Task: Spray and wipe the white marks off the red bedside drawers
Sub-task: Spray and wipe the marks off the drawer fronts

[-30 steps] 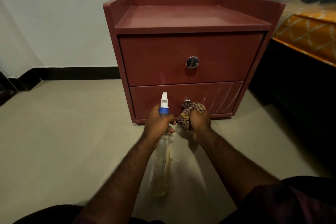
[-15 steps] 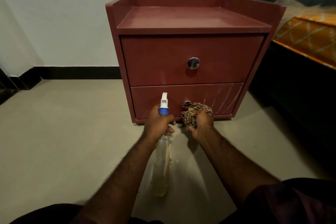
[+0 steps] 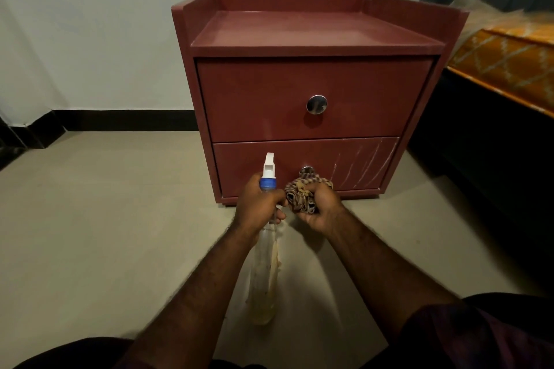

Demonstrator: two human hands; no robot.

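The red bedside drawers (image 3: 311, 81) stand on the floor against the white wall, with two drawers and round metal knobs. White slanted marks (image 3: 364, 163) streak the right part of the lower drawer front. My left hand (image 3: 257, 204) grips the neck of a clear spray bottle (image 3: 265, 272) with a blue collar and white nozzle, held upright in front of the lower drawer. My right hand (image 3: 319, 208) holds a bunched striped brown cloth (image 3: 299, 193) just right of the bottle, below the lower knob (image 3: 306, 170).
A bed with an orange patterned cover (image 3: 509, 66) and a dark frame stands close to the right of the drawers. Beige floor (image 3: 105, 219) spreads to the left. A black skirting (image 3: 120, 120) runs along the wall. My knees are at the bottom edge.
My right hand has turned palm-up and drawn slightly back toward the bottle, re-bunching the cloth. The left hand and the bottle have stayed in place.
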